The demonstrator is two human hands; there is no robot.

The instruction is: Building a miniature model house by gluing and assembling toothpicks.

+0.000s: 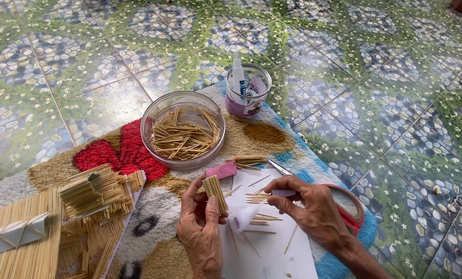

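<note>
From the camera on my head I look down at a patterned rug laid over a pebble-and-flower tiled floor. Low in the centre of the frame, my left hand grips a small flat panel of glued toothpicks, standing upright between thumb and fingers. Just right of it, my right hand is closed around a small white glue bottle, its nozzle pointing left toward the panel's lower edge. Both hands work above a white sheet of paper, where loose toothpicks lie scattered. A pink eraser-like block sits just above the panel. Red-handled scissors lie partly under my right wrist. In the upper centre stands a clear round bowl full of toothpicks, and to its right a small clear jar holding another white bottle. At the lower left rests a toothpick-built structure with stacked bundles on it.
</note>
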